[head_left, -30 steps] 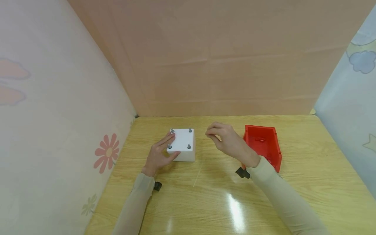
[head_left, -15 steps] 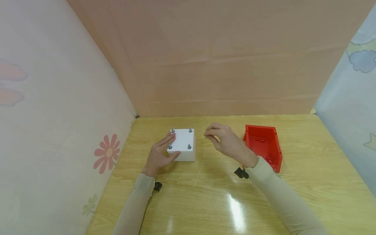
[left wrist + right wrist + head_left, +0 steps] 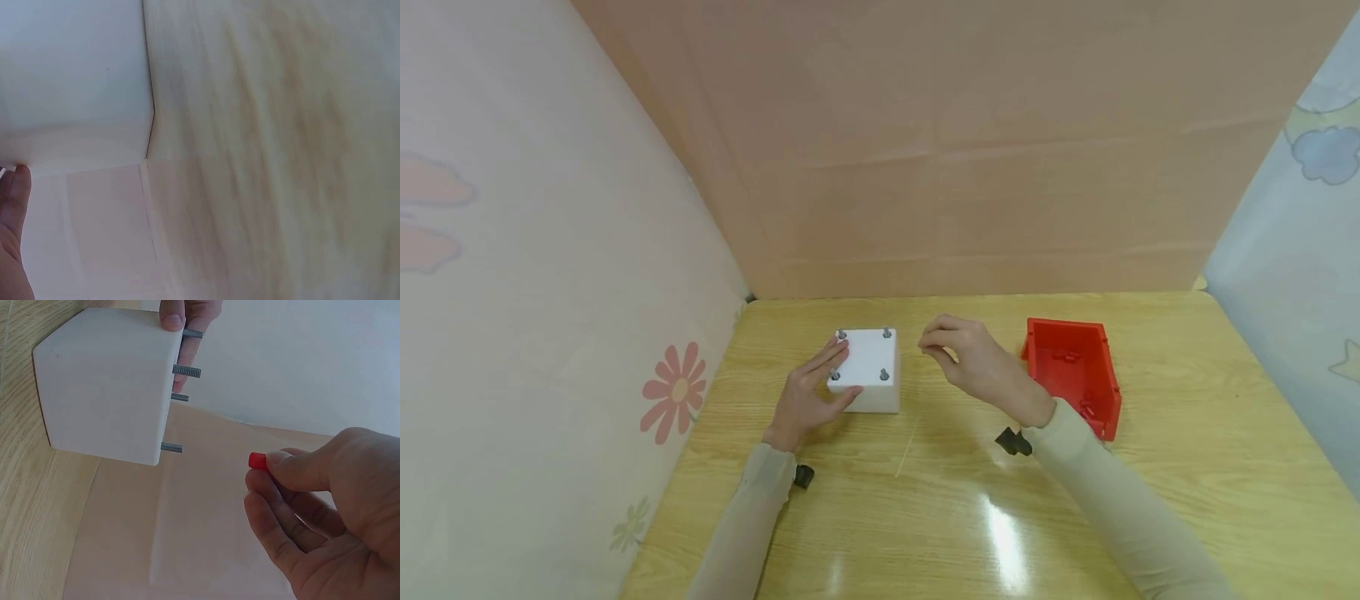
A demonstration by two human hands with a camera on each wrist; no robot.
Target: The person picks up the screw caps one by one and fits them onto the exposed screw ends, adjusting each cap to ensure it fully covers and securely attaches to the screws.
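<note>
A white box [image 3: 868, 357] stands on the table with threaded bolts [image 3: 187, 371] sticking up from the corners of its top. My left hand [image 3: 802, 403] holds the box at its left side, fingers over the top face and thumb at the front edge. Some of that hand's thumb shows low in the left wrist view. To the right of the box, my right hand [image 3: 976, 364] is raised in the air. Between thumb and index finger it pinches a small red cylindrical piece [image 3: 257, 460], apart from the bolts. In the head view, the fingers hide this piece.
A red bin [image 3: 1108, 375] with a few small red pieces [image 3: 1066, 357] inside stands right of my right hand. Behind the wooden table [image 3: 955, 517] rises a brown covered panel [image 3: 970, 167]. A patterned wall [image 3: 550, 333] borders the left side.
My right hand has drifted slightly left toward the white box, still pinching. The left hand and the box stay in place.
</note>
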